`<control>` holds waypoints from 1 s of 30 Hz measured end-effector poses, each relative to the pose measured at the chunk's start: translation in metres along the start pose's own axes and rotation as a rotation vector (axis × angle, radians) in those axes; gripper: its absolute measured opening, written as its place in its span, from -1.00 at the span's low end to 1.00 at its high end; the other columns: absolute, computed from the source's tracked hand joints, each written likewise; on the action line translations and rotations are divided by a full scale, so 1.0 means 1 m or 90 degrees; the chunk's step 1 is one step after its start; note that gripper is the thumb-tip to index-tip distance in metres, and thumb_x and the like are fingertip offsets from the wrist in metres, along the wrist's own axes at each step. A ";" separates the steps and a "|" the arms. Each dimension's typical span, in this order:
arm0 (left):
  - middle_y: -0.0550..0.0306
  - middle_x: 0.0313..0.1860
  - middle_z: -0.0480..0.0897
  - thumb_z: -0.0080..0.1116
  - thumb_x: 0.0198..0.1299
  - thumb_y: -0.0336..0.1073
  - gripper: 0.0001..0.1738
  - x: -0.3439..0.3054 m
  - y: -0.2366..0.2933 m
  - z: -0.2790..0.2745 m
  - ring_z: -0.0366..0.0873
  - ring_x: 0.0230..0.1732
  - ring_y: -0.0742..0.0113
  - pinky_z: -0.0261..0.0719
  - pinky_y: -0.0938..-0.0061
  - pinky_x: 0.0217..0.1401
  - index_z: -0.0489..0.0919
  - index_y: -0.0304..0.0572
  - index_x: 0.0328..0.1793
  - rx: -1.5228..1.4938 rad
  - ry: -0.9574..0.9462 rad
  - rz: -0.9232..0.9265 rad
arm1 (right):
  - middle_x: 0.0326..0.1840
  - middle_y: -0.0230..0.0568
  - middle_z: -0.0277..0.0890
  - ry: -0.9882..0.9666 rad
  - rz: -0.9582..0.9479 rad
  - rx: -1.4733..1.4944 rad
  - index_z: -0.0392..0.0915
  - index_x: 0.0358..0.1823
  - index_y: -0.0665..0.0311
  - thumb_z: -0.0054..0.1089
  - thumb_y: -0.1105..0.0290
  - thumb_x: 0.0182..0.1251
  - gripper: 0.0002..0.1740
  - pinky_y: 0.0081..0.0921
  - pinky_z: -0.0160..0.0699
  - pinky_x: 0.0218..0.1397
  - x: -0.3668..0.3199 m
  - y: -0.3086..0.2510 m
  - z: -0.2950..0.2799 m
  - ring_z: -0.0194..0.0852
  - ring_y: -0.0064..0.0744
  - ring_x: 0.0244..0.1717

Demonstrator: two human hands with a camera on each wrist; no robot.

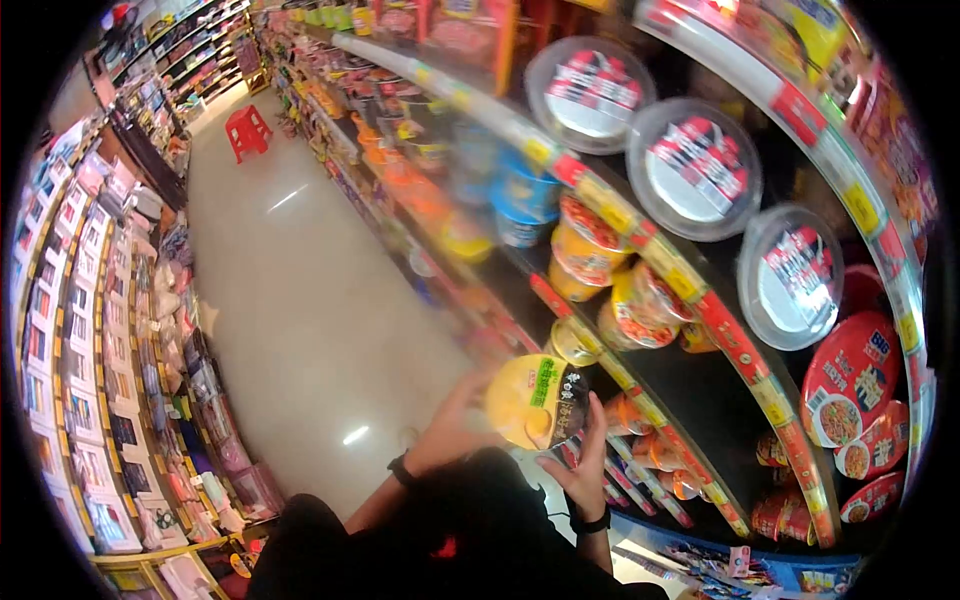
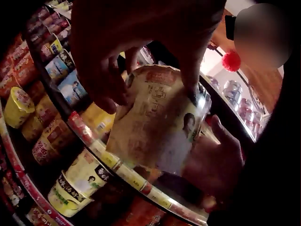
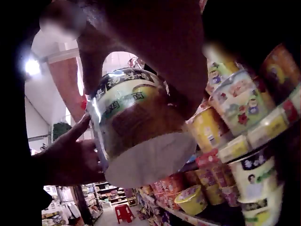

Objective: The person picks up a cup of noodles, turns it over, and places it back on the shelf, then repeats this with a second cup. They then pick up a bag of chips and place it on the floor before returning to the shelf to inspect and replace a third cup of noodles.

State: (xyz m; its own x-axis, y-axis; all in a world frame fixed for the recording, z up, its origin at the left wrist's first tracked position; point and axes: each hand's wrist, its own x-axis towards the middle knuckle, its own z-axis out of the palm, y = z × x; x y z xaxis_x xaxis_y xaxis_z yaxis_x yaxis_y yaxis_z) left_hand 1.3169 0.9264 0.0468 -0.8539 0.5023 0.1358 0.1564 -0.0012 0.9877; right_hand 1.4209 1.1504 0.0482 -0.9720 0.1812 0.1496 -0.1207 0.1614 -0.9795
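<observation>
Both hands hold a yellow and black instant noodle cup (image 1: 522, 402) in front of the body, its printed lid facing up in the head view. My left hand (image 1: 462, 412) grips the cup's left side. On the opposite side my right hand (image 1: 586, 474) has its thumb and fingers against the wall. The left wrist view shows the cup's pale side (image 2: 146, 117), with a person's picture on it. From the right wrist camera the cup's white base (image 3: 150, 160) is visible, and part of its wall lies hidden behind the right hand.
Shelves of noodle cups run along the right, with price strips (image 1: 680, 275) on their edges. Clear-lidded bowls (image 1: 695, 170) and red bowls (image 1: 850, 380) stand closest. A red stool (image 1: 248, 133) sits far down the aisle floor (image 1: 300, 300). Packed racks (image 1: 100, 350) line the left.
</observation>
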 end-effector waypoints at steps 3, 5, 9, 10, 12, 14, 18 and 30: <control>-0.04 0.50 0.40 0.63 -0.01 -0.21 0.07 -0.017 0.010 -0.049 0.37 0.50 0.11 0.36 0.20 0.52 0.26 -0.13 0.62 0.078 -0.006 0.011 | 0.65 -0.09 0.01 -0.043 -0.018 0.015 -0.03 0.66 0.29 0.76 0.29 -0.14 0.36 -0.19 0.06 0.68 0.021 0.002 0.051 0.03 -0.15 0.65; -0.07 0.51 0.39 0.63 -0.04 -0.19 0.09 -0.028 0.017 -0.085 0.32 0.55 0.03 0.30 0.18 0.57 0.26 -0.12 0.62 0.125 -0.011 0.008 | 0.63 -0.10 0.04 -0.076 -0.101 -0.064 0.03 0.64 0.30 0.76 0.27 -0.14 0.32 -0.20 0.07 0.68 0.040 -0.011 0.090 0.04 -0.14 0.65; -0.13 0.50 0.39 0.66 -0.09 -0.18 0.08 -0.060 0.000 -0.158 0.30 0.57 -0.07 0.29 0.18 0.58 0.32 -0.10 0.59 0.150 0.046 -0.008 | 0.59 -0.10 0.08 -0.160 -0.082 -0.044 0.09 0.62 0.32 0.73 0.24 -0.08 0.25 -0.22 0.11 0.66 0.060 -0.004 0.168 0.07 -0.15 0.63; -0.15 0.49 0.39 0.66 -0.11 -0.19 0.07 -0.068 -0.006 -0.175 0.32 0.56 -0.08 0.30 0.18 0.58 0.34 -0.10 0.58 0.158 0.070 0.002 | 0.60 -0.09 0.08 -0.178 -0.065 -0.025 0.09 0.62 0.32 0.72 0.24 -0.07 0.25 -0.22 0.11 0.66 0.065 0.004 0.186 0.08 -0.16 0.63; -0.17 0.46 0.41 0.69 -0.15 -0.20 0.05 -0.085 -0.012 -0.205 0.38 0.50 -0.13 0.37 0.17 0.52 0.40 -0.09 0.54 0.140 0.141 -0.021 | 0.61 -0.05 0.09 -0.216 -0.020 -0.018 0.07 0.63 0.32 0.72 0.24 -0.05 0.25 -0.19 0.07 0.66 0.072 0.006 0.224 0.09 -0.14 0.62; -0.18 0.46 0.41 0.70 -0.17 -0.21 0.04 -0.102 -0.017 -0.232 0.40 0.48 -0.14 0.39 0.17 0.50 0.41 -0.10 0.52 0.182 0.186 -0.053 | 0.62 -0.02 0.10 -0.252 -0.005 -0.013 0.06 0.63 0.33 0.72 0.23 -0.05 0.26 -0.18 0.05 0.67 0.079 -0.003 0.262 0.08 -0.12 0.62; -0.21 0.45 0.41 0.69 -0.22 -0.24 0.05 -0.116 -0.019 -0.271 0.39 0.48 -0.18 0.40 0.15 0.51 0.42 -0.12 0.51 0.223 0.262 -0.071 | 0.64 0.09 0.05 -0.302 -0.010 -0.085 0.11 0.59 0.37 0.66 0.13 0.05 0.17 -0.12 -0.01 0.69 0.089 -0.025 0.326 0.01 -0.01 0.66; -0.20 0.51 0.37 0.67 -0.20 -0.22 0.02 -0.084 -0.058 -0.400 0.38 0.50 -0.17 0.40 0.12 0.53 0.43 -0.05 0.50 0.239 0.353 -0.133 | 0.47 0.03 0.36 -0.430 -0.051 -0.160 0.34 0.47 0.31 0.68 0.21 0.00 -0.01 -0.15 0.25 0.58 0.207 0.001 0.449 0.30 0.00 0.51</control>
State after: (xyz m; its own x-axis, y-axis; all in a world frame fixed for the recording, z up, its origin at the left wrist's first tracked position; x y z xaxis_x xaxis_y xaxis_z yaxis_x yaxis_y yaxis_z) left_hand 1.1812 0.5380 0.0088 -0.9964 -0.0561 0.0640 0.0366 0.3968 0.9172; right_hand 1.1290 0.7522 0.0170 -0.8844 -0.4661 0.0232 -0.2252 0.3827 -0.8960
